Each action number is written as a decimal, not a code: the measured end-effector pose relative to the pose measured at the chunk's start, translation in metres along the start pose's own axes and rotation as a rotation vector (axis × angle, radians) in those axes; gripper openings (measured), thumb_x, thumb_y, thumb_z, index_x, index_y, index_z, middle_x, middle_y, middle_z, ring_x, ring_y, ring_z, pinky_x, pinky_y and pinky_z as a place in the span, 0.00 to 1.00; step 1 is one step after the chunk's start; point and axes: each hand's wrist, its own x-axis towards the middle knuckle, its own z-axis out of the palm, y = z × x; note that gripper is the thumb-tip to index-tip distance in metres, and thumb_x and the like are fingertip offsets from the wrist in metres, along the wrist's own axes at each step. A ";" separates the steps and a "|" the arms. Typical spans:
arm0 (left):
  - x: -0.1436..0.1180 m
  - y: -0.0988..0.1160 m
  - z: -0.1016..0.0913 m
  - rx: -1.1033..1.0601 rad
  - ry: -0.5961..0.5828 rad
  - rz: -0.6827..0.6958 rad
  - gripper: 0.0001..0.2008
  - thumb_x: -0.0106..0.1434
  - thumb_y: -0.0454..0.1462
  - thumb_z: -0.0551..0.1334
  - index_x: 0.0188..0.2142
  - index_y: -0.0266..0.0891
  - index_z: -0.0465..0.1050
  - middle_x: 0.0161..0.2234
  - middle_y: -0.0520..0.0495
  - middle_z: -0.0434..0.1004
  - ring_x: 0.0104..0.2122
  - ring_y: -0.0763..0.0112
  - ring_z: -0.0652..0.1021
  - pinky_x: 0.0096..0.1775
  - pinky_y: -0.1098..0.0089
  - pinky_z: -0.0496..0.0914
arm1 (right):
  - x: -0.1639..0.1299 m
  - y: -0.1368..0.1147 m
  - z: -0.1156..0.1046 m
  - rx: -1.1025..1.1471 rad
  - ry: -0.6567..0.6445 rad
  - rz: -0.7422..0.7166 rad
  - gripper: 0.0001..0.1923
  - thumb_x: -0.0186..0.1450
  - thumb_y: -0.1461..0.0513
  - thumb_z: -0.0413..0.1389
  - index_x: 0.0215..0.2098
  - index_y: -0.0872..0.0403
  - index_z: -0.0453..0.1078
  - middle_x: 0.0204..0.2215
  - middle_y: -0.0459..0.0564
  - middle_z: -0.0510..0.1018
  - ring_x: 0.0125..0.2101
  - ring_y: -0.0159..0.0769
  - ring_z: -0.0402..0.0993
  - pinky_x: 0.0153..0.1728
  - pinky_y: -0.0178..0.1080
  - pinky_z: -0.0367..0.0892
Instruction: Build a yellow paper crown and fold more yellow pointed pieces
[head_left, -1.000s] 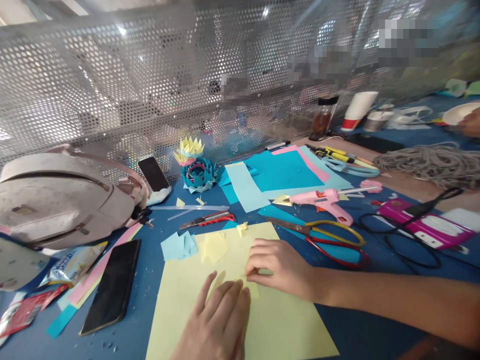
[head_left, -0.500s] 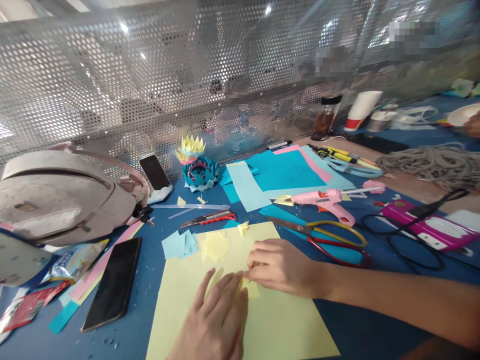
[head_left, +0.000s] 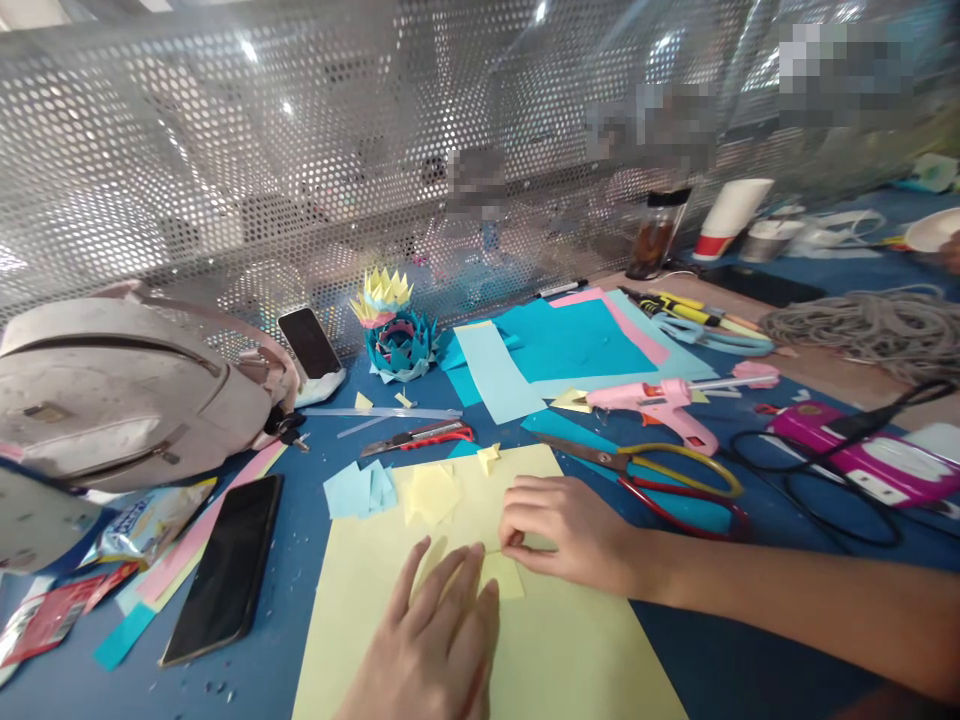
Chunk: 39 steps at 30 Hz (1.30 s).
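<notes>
Right hand (head_left: 570, 530): grip pinched shut on the upper edge of a small yellow square (head_left: 501, 575), which lies just below and left of it. Left hand (head_left: 435, 640) lies flat, fingers spread, pressing the square's left side against the yellow sheet (head_left: 570, 650) on the surface (head_left: 300, 540).

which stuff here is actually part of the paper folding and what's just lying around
In use: left hand, right hand, small yellow paper square, large yellow sheet.
Lying about: scissors, pink glue gun, black phone, backpack, utility knife.

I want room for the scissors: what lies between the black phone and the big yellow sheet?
Head view: only bare blue table between the black phone and the yellow sheet.
</notes>
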 end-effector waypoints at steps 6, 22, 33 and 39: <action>0.002 0.002 -0.001 -0.016 0.038 -0.024 0.15 0.66 0.34 0.59 0.52 0.36 0.74 0.57 0.40 0.77 0.61 0.57 0.72 0.69 0.50 0.52 | -0.003 0.002 -0.003 -0.153 0.008 -0.242 0.11 0.75 0.62 0.51 0.43 0.51 0.76 0.36 0.45 0.81 0.34 0.33 0.69 0.34 0.37 0.60; 0.003 -0.002 0.000 -0.001 0.076 0.023 0.16 0.65 0.33 0.58 0.52 0.35 0.76 0.56 0.42 0.77 0.59 0.58 0.73 0.70 0.50 0.48 | 0.000 0.002 -0.007 -0.149 -0.085 -0.316 0.15 0.77 0.64 0.47 0.45 0.52 0.77 0.43 0.47 0.83 0.37 0.33 0.70 0.35 0.37 0.66; 0.003 -0.002 -0.001 -0.016 0.082 0.037 0.17 0.63 0.32 0.59 0.50 0.34 0.76 0.54 0.42 0.79 0.57 0.58 0.74 0.69 0.50 0.47 | 0.002 0.000 -0.012 -0.125 -0.124 -0.330 0.13 0.75 0.66 0.48 0.46 0.53 0.76 0.44 0.46 0.82 0.37 0.34 0.68 0.35 0.38 0.64; 0.008 -0.004 -0.006 0.019 0.019 0.045 0.18 0.68 0.35 0.56 0.54 0.34 0.74 0.54 0.44 0.78 0.55 0.60 0.73 0.69 0.51 0.45 | 0.004 -0.001 -0.013 -0.118 -0.147 -0.335 0.11 0.74 0.65 0.50 0.45 0.53 0.76 0.43 0.47 0.81 0.37 0.35 0.67 0.36 0.39 0.63</action>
